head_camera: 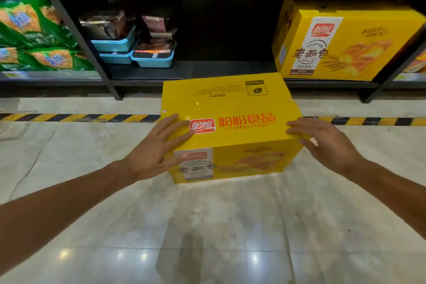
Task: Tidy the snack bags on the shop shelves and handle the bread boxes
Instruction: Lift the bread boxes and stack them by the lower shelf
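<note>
A yellow bread box (232,108) with red lettering stands on the tiled floor in front of the bottom shelf. My left hand (156,147) lies with spread, straight fingers over its near left top corner. My right hand (327,143) touches the near right corner, fingers spread and straight as well. A second, identical yellow bread box (345,46) stands on the bottom shelf at the right. Green snack bags (34,30) are piled on the shelf at the far left.
Teal trays of dark packaged goods (138,48) are stacked left of the shelf's middle. A dark bare stretch of shelf (219,69) lies between the trays and the shelved box. A black-and-yellow hazard strip (80,117) crosses the floor. Metal shelf posts (76,30) slant down beside the bags.
</note>
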Demonstrator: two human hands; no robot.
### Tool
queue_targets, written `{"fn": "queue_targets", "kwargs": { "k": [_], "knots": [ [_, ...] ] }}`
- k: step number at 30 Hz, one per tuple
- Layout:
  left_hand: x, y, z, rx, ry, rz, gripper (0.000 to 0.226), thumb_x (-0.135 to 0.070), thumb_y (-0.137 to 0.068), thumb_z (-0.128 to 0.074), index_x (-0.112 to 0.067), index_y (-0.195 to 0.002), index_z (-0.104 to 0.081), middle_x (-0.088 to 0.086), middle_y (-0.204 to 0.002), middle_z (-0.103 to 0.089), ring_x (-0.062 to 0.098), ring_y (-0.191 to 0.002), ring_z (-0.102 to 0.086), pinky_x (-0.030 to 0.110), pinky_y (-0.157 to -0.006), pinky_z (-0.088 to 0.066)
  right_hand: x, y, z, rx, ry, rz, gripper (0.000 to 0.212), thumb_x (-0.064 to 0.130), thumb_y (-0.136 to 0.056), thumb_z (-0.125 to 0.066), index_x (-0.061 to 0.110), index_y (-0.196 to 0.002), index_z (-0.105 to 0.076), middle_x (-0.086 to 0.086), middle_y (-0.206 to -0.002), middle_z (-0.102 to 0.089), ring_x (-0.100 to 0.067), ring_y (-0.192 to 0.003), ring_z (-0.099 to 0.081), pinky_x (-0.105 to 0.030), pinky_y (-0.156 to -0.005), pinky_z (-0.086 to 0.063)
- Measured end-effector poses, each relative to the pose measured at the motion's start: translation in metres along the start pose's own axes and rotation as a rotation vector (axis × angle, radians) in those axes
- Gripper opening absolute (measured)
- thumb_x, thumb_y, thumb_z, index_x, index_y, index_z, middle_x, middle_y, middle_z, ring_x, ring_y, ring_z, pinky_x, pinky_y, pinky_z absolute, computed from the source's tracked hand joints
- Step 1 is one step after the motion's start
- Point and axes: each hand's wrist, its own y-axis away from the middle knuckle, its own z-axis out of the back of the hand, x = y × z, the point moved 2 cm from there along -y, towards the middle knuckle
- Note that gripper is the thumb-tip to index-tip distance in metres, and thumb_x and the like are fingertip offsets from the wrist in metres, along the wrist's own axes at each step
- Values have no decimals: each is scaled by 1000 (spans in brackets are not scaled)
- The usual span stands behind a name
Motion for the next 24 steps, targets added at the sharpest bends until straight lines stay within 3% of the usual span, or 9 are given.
{"fn": "queue_targets", "kwargs": {
  "k": [2,5,7,10,13,15,18,22,24],
  "knots": [
    [-17,4,-2,-7,33,-59,66,-63,-105,-36,-20,-154,-48,4,-159,-43,29,-153,-27,50,-121,-33,-11,-6,-4,-71,32,-88,48,-6,-84,-79,22,-122,-73,1,-133,-70,-31,-128,-61,-53,-107,-48],
    [-19,-9,12,-7,98,-87,57,-59,-106,-35,-24,-142,-62,1,-150,-51,22,-142,-41,46,-112,-42,-2,-14,-15,-120,47,-209,45,-2,-87,-72,18,-127,-69,-7,-141,-65,-41,-141,-45,-62,-113,-39],
    [4,-34,25,-64,144,95,55,-58,-105,-35,-26,-141,-61,3,-156,-44,22,-145,-36,49,-118,-36,27,-16,-25,-94,6,-80,47,24,-94,-67,17,-140,-62,-8,-154,-52,-41,-151,-31,-65,-120,-26],
    [47,-64,36,-78,141,404,60,-54,-106,-38,-20,-157,-39,10,-166,-29,30,-153,-22,51,-124,-19,78,-14,-49,55,-42,22,75,67,-92,-54,28,-155,-43,2,-169,-28,-28,-161,-6,-61,-125,-3],
    [68,-67,25,14,205,501,59,-44,-108,-42,-11,-156,-37,15,-159,-38,33,-146,-34,49,-120,-27,95,-16,-69,66,-1,-87,98,86,-85,-41,30,-164,-22,3,-174,-5,-23,-160,13,-56,-124,13],
    [72,-67,23,-18,222,526,56,-43,-107,-46,-10,-152,-43,14,-153,-42,31,-139,-40,46,-115,-34,95,-20,-74,74,-6,-151,100,90,-86,-27,31,-165,-14,8,-174,1,-16,-159,15,-49,-122,21],
    [73,-63,23,-70,171,560,52,-48,-105,-50,-19,-147,-51,14,-143,-47,32,-131,-41,46,-109,-34,81,-33,-71,107,-47,-165,96,91,-87,-19,34,-164,-10,13,-173,0,-10,-159,11,-50,-125,16],
    [61,-17,10,-227,172,508,56,-57,-100,-43,-20,-137,-61,12,-125,-53,30,-119,-45,45,-102,-36,46,-45,-64,121,-51,-68,101,88,-89,-29,26,-166,-10,6,-174,-2,-17,-160,9,-57,-127,3],
    [48,5,6,-334,249,504,51,-52,-100,-40,-18,-128,-66,9,-114,-54,24,-112,-46,41,-98,-37,31,-47,-64,115,-101,-126,103,89,-88,-31,25,-166,-8,4,-174,3,-19,-160,14,-57,-127,3]
  ]
}}
